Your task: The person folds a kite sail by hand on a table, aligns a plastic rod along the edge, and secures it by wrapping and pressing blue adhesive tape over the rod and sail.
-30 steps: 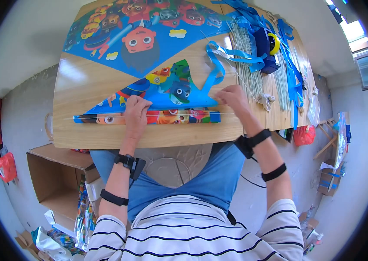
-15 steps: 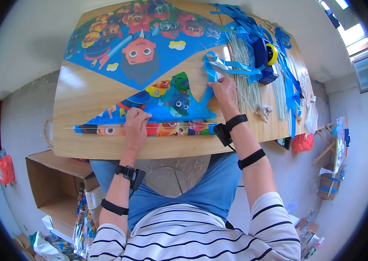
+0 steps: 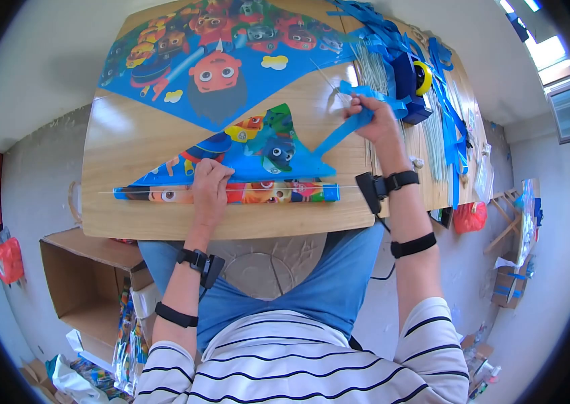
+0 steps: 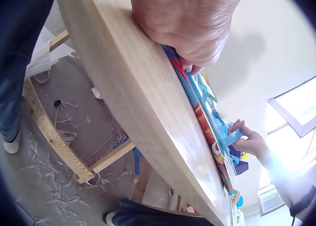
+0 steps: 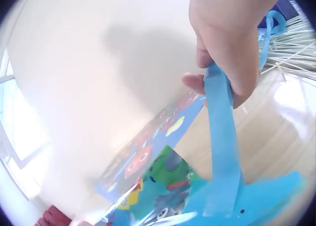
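Observation:
A folded cartoon-print kite [image 3: 244,168] lies on the wooden table [image 3: 137,141], its lower edge rolled along a thin stick. My left hand [image 3: 211,183] presses down on that rolled edge with bent fingers; the left wrist view shows the left hand [image 4: 190,28] on the kite [image 4: 207,117] at the table edge. My right hand [image 3: 374,116] pinches a blue ribbon tail [image 3: 342,131] that runs from the kite's right corner and lifts it above the table. In the right wrist view the ribbon [image 5: 222,152] hangs taut from the right hand [image 5: 224,70] down to the kite [image 5: 207,196].
A second, open kite [image 3: 217,54] covers the far part of the table. Thin pale sticks [image 3: 379,87], loose blue ribbons [image 3: 446,87] and a yellow tape roll [image 3: 423,69] lie at the right. An open cardboard box [image 3: 89,276] stands on the floor at the left.
My right hand left the kite's right end, reached up to the ribbon, took hold of it and raised it up and to the right. The left hand stayed on the rolled edge.

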`<state>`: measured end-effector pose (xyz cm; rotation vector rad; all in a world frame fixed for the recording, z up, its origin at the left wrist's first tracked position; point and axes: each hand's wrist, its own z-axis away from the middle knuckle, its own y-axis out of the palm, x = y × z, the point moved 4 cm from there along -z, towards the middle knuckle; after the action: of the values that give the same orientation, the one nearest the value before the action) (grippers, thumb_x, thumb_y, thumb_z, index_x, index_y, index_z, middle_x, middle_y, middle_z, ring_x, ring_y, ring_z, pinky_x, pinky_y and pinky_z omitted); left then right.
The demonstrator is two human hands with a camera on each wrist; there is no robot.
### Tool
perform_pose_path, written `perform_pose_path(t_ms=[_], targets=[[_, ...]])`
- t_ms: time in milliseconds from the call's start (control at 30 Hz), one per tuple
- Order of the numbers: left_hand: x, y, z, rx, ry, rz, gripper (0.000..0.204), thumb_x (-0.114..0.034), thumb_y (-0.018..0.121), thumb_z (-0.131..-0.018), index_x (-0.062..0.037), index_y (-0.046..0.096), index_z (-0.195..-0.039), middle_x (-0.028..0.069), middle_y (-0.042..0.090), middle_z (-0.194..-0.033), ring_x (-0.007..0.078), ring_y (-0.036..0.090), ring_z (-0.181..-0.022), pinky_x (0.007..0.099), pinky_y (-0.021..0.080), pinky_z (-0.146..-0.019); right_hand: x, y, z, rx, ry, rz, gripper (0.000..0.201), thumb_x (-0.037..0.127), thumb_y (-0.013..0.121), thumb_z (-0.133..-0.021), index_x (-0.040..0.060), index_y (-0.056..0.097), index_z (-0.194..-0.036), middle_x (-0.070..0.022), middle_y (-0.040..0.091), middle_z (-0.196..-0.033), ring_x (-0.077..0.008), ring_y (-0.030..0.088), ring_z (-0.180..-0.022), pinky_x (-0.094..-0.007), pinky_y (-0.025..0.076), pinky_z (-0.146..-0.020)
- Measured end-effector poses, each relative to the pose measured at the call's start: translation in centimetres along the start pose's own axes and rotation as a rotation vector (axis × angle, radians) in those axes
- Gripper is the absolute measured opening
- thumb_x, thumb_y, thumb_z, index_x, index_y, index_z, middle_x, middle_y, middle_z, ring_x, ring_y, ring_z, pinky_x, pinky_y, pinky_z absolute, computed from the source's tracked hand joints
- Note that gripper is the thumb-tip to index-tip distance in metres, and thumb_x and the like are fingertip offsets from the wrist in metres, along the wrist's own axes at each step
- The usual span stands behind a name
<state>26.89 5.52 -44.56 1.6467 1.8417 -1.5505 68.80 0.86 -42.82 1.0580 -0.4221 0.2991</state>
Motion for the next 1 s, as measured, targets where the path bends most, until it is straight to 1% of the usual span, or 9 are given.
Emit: perform_pose_path(t_ms=[267, 433, 567, 633, 700, 767, 800, 900, 1000], targets=[[-0.2, -0.1, -0.1, 0.0, 0.014, 0.005, 0.006, 0.004, 0.071, -0.089, 0.0011, 0.069, -0.094, 0.0122, 0.056, -0.091, 0.0298, 0.058, -0.092, 0.0375, 0.048, -0.084, 11.9, 1.8, 6.3, -0.218, -0.287, 0.064, 0.019, 0.005, 0.059, -0.102, -0.0026, 0.054, -0.118, -0.0118, 0.064, -0.091, -0.0236, 0.065, -0.074, -0.0502, 0.052, -0.096], [-0.2, 0.0, -0.2, -0.014, 0.013, 0.024, 0.005, 0.003, 0.071, -0.089, 0.0002, 0.069, -0.092, 0.0117, 0.056, -0.089, 0.0308, 0.058, -0.091, 0.0394, 0.048, -0.082, 10.3, 6.8, 7.1, -0.148, -0.425, 0.324, 0.016, 0.004, 0.066, -0.097, -0.0064, 0.059, -0.107, -0.0147, 0.066, -0.089, -0.023, 0.067, -0.073, -0.0464, 0.053, -0.101], [0.4, 0.1, 0.0, -0.005, 0.005, 0.036, 0.006, 0.005, 0.071, -0.088, 0.0005, 0.069, -0.093, 0.0118, 0.056, -0.09, 0.0297, 0.058, -0.092, 0.0381, 0.048, -0.084, -3.8, 20.2, 8.3, -0.228, -0.586, 1.035, 0.023, 0.015, 0.068, -0.096, -0.0031, 0.067, -0.11, -0.0093, 0.068, -0.091, -0.0216, 0.068, -0.079, -0.0353, 0.058, -0.073], [0.8, 0.2, 0.0, -0.007, 0.037, 0.021, 0.004, 0.0, 0.071, -0.09, -0.0008, 0.069, -0.092, 0.0117, 0.057, -0.09, 0.0314, 0.058, -0.092, 0.0401, 0.048, -0.083, -13.7, 19.5, 3.6, 0.151, -0.454, 0.323, 0.006, 0.012, 0.059, -0.1, 0.0076, 0.061, -0.096, -0.0039, 0.067, -0.094, -0.0188, 0.07, -0.085, -0.0355, 0.054, -0.067], [1.3, 0.3, 0.1, -0.011, 0.063, 0.003, 0.003, -0.003, 0.071, -0.091, -0.0019, 0.07, -0.093, 0.0123, 0.059, -0.091, 0.0323, 0.059, -0.093, 0.0411, 0.049, -0.083, -22.7, 22.0, 1.8, -0.18, -0.706, 1.639, 0.016, 0.022, 0.058, -0.103, 0.0116, 0.063, -0.092, -0.0006, 0.063, -0.089, -0.0173, 0.061, -0.084, -0.0376, 0.05, -0.071], [1.2, 0.4, 0.5, 0.0, -0.008, -0.011, 0.004, -0.006, 0.071, -0.092, -0.0028, 0.071, -0.095, 0.0136, 0.063, -0.093, 0.0323, 0.061, -0.094, 0.0409, 0.05, -0.084, -31.9, 20.5, -1.8, -0.066, -0.715, 1.608, 0.016, 0.024, 0.067, -0.092, 0.008, 0.07, -0.095, -0.008, 0.067, -0.098, -0.027, 0.063, -0.088, -0.0418, 0.05, -0.078], [1.1, 0.8, 0.5, 0.022, -0.108, -0.006, 0.005, -0.007, 0.07, -0.092, -0.0033, 0.072, -0.096, 0.0142, 0.065, -0.094, 0.0323, 0.062, -0.094, 0.0408, 0.05, -0.085, -33.9, 22.3, 0.2, 0.022, -0.706, 2.092, 0.019, 0.023, 0.069, -0.088, 0.006, 0.071, -0.096, -0.0114, 0.068, -0.101, -0.0312, 0.064, -0.091, -0.0444, 0.05, -0.081], [1.2, 0.5, 0.9, 0.034, -0.173, 0.011, 0.008, -0.01, 0.07, -0.094, -0.0047, 0.074, -0.098, 0.0154, 0.07, -0.097, 0.0316, 0.065, -0.096, 0.0403, 0.051, -0.088, -38.4, 24.0, 1.9, -0.09, -0.966, 2.17, 0.017, 0.021, 0.07, -0.084, 0.0062, 0.071, -0.092, -0.0148, 0.066, -0.101, -0.0353, 0.064, -0.092, -0.0499, 0.049, -0.081], [1.5, 0.5, 0.5, 0.043, -0.081, -0.028, 0.011, -0.01, 0.069, -0.095, -0.0061, 0.076, -0.102, 0.0152, 0.074, -0.1, 0.0349, 0.068, -0.094, 0.0409, 0.054, -0.082, -37.9, 25.6, 5.5, 0.184, -1.123, 2.154, 0.014, 0.019, 0.067, -0.087, 0.0059, 0.071, -0.091, -0.0159, 0.065, -0.098, -0.0391, 0.063, -0.091, -0.053, 0.048, -0.082]])
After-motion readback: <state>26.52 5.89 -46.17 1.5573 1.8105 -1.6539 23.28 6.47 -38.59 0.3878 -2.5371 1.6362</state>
